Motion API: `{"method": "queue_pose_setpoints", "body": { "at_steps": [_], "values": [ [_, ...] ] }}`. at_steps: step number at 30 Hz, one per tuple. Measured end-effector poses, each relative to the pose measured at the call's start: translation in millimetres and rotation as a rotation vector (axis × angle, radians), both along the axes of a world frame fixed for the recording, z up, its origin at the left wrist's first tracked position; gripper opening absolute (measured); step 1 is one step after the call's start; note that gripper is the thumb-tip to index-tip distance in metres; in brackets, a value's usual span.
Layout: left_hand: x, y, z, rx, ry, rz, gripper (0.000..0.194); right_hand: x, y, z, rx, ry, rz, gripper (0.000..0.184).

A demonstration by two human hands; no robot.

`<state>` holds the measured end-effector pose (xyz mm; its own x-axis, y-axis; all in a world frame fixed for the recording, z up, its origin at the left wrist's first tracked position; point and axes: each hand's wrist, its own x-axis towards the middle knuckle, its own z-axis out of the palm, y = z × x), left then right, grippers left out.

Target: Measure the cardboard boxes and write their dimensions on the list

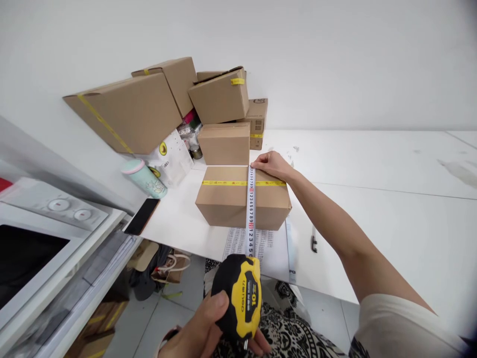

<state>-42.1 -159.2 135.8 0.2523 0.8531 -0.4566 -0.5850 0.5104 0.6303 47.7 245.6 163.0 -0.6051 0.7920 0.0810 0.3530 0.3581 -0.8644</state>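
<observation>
My left hand (pixel 208 318) is wrapped round a yellow and black tape measure (pixel 238 298), low in front of me, past the table's near edge. From its case a white blade (pixel 251 209) runs out across the top of a taped cardboard box (pixel 227 199). At the box's far edge, the fingers of my right hand (pixel 274 164) pinch the blade's end. Yellow tape crosses the box top, passing under the blade. Printed sheets (pixel 274 243) lie partly beneath the box's near side.
Behind stand a smaller box (pixel 224 144) and several stacked cartons (pixel 219 97). To the left are a mint tumbler (pixel 147 178), a dark phone (pixel 142 216) and a microwave (pixel 33 248). A black-capped pen (pixel 314 242) lies on the white table (pixel 372 209).
</observation>
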Motion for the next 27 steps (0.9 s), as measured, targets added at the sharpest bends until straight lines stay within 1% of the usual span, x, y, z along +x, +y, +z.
{"method": "queue_pose_setpoints", "body": {
  "at_steps": [3, 5, 8, 10, 14, 17, 20, 22, 24, 26, 27],
  "values": [
    [3.9, 1.6, 7.0, 0.036, 0.105, 0.016, 0.063, -2.1, -0.6, 3.3, -0.037, -0.032, 0.016, 0.028],
    [7.5, 5.1, 11.2, 0.058, 0.127, 0.012, 0.065, -3.7, -1.7, 5.8, -0.055, -0.051, 0.014, 0.028],
    [12.5, 9.5, 15.5, 0.088, 0.121, 0.007, 0.075, -5.0, -3.2, 7.4, -0.043, -0.068, 0.006, 0.028],
    [15.1, 10.4, 17.0, 0.095, 0.1, 0.015, 0.078, -4.9, -3.8, 7.3, -0.028, -0.066, 0.009, 0.028],
    [17.9, 9.2, 18.6, 0.081, 0.103, 0.038, 0.074, -4.0, -4.1, 6.7, -0.025, -0.043, 0.029, 0.031],
    [17.0, 9.4, 18.9, 0.067, 0.102, 0.039, 0.075, -3.4, -3.8, 6.7, -0.034, -0.031, 0.033, 0.034],
    [14.3, 10.3, 14.8, 0.067, 0.151, 0.024, 0.072, -3.5, -3.6, 5.7, -0.03, -0.035, 0.036, 0.034],
    [13.4, 10.7, 7.6, 0.078, 0.195, 0.015, 0.067, -4.4, -3.4, 4.3, -0.018, -0.042, 0.039, 0.034],
    [13.8, 10.5, -1.9, 0.105, 0.181, 0.032, 0.063, -5.3, -2.7, 3.3, -0.007, -0.027, 0.055, 0.034],
    [13.2, 9.7, -10.2, 0.139, 0.133, 0.084, 0.066, -3.7, -1.5, 3.7, 0.008, 0.078, 0.059, 0.034],
    [11.4, 9.2, -12.5, 0.157, 0.113, 0.117, 0.07, -0.8, -0.9, 4.2, 0.024, 0.168, 0.032, 0.034]
  ]
}}
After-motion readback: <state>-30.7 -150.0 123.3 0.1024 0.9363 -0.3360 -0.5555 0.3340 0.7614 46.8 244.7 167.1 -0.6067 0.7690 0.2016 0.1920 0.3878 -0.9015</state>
